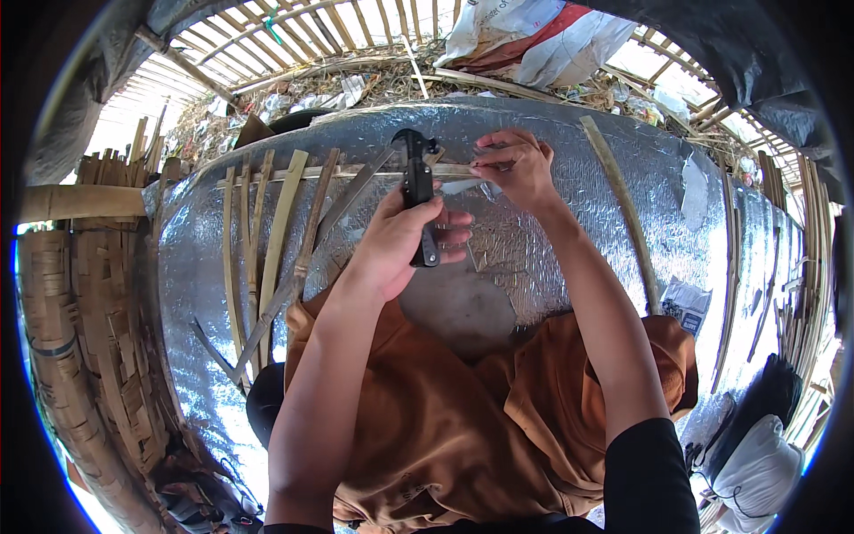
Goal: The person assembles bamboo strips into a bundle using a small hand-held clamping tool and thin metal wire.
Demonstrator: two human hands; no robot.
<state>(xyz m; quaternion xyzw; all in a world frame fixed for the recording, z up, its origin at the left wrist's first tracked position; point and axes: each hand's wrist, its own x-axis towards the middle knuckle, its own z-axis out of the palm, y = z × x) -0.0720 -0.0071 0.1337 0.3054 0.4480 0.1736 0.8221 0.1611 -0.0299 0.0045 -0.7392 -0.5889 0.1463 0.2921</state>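
Note:
My left hand (402, 236) holds a black claw hammer (416, 182), its head pointing away from me. The handle rests between thumb and palm, with the other fingers loosely curled. Beyond the hammer, a long thin bamboo strip (356, 171) lies crosswise. My right hand (520, 169) is at the strip's right end, with thumb and fingertips pinched together. Whatever sits between those fingertips is too small to make out. Several upright bamboo slats (283, 231) meet the crosswise strip on the left. Another single slat (620, 200) lies to the right of my right arm.
A silver foil mat (556, 254) covers the floor around my brown-clothed legs. A small printed packet (685, 304) lies by my right knee. Bundled bamboo (89, 338) stands at left, a white sack (756, 467) at lower right. Beyond the mat are litter and a slatted fence (294, 36).

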